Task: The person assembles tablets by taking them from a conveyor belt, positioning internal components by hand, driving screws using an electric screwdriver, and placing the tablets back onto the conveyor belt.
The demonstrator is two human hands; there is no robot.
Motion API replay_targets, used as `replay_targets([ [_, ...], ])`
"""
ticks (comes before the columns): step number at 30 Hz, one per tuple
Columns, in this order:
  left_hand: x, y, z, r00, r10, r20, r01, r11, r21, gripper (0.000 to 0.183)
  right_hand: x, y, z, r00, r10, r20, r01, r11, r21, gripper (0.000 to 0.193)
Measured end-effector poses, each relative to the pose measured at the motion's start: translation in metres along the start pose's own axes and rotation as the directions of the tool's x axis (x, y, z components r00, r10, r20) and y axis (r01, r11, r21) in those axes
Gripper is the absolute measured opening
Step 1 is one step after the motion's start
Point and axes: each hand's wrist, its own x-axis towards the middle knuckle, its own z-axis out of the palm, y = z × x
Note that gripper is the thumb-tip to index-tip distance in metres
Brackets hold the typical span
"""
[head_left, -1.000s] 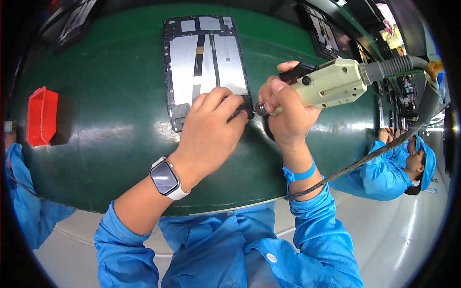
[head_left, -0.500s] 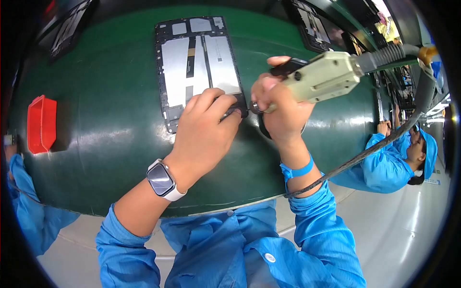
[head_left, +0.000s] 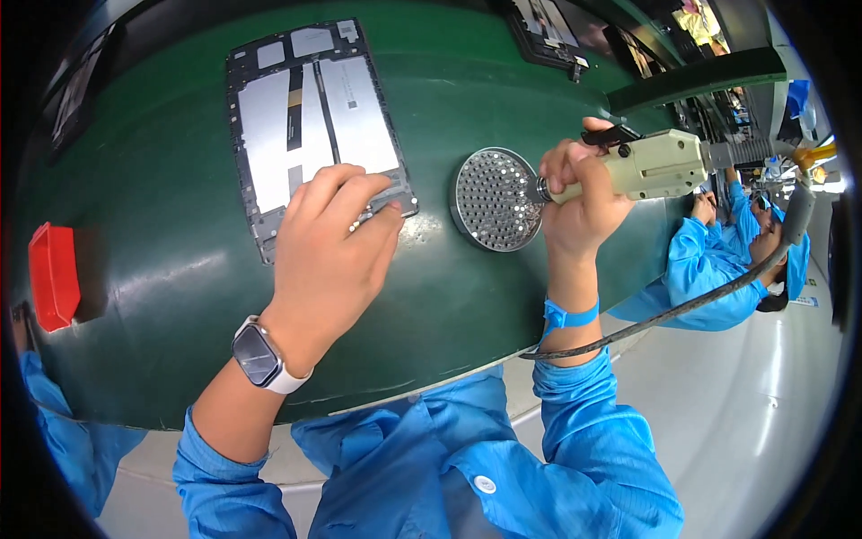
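Observation:
A tablet (head_left: 359,130), its back cover off and silver inner plate showing, lies at the centre left of the green table. My left hand (head_left: 328,229) is curled over its lower end, thumb and fingers pressed on the frame; what lies beneath the fingers is partly hidden. My right hand (head_left: 582,193) is wrapped round a pale green electric screwdriver (head_left: 660,166), held nearly level with its black lever under the fingers. The screwdriver's tip points left, at the right part of a round screw tray (head_left: 489,202) full of small holes and bright screws.
A red bin (head_left: 56,274) stands at the far left. More tablets (head_left: 79,94) (head_left: 546,36) lie along the far side. A dark cable (head_left: 673,313) hangs from the screwdriver's hose across my right forearm. People in blue work at the right (head_left: 723,269) and left edges.
My right hand and the screwdriver have moved right, away from the tablet's lower corner, to the screw tray, which now shows fully. My left hand stays on the tablet; the whole view has shifted.

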Motion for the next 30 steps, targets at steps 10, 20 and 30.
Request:
replay_targets([
  [10, 0.0013, 0.0008, -0.0005, 1.0, 0.007, 0.015, -0.008, 1.0, 0.008, 0.013, -0.0015, 0.0072, -0.0032, 0.997, 0.079, 0.017, -0.078, 0.996, -0.032, 0.026],
  [20, 0.0008, -0.0001, -0.0017, 1.0, -0.008, 0.016, 0.009, 1.0, -0.017, 0.011, -0.0023, 0.0078, -0.0003, 0.997, 0.077, -0.002, -0.077, 0.997, -0.012, 0.025],
  [30, -0.0006, -0.0003, -0.0049, 0.999, -0.019, 0.035, 0.021, 0.999, -0.049, 0.011, -0.0035, 0.0105, -0.0005, 0.998, 0.059, 0.014, -0.059, 0.998, -0.028, 0.024],
])
